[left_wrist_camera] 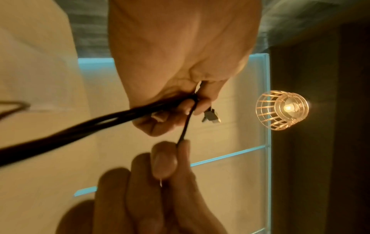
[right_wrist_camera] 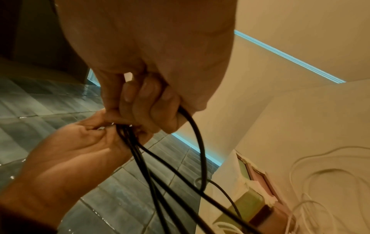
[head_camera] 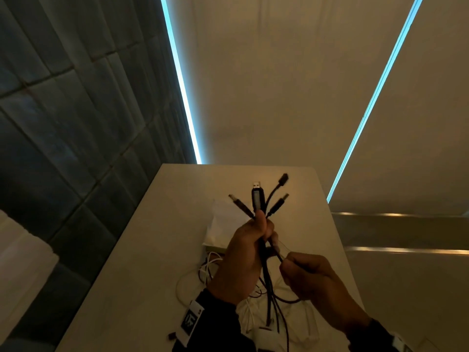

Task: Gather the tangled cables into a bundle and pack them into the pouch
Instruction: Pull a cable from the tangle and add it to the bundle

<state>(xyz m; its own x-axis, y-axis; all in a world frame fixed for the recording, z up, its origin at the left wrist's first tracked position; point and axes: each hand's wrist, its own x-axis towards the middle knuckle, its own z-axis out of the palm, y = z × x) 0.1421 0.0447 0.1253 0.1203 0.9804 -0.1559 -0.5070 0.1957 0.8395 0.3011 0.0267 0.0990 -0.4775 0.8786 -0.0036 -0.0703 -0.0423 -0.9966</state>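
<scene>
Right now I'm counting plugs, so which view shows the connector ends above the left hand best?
The head view: four black connector ends fan out above the left hand. The left wrist view shows one connector past the fingers. The right wrist view shows only black cables, no connectors.

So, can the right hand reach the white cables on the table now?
Probably not yet: the right hand pinches a black cable and would have to release it first. The white cables lie uncovered on the table below.
</scene>
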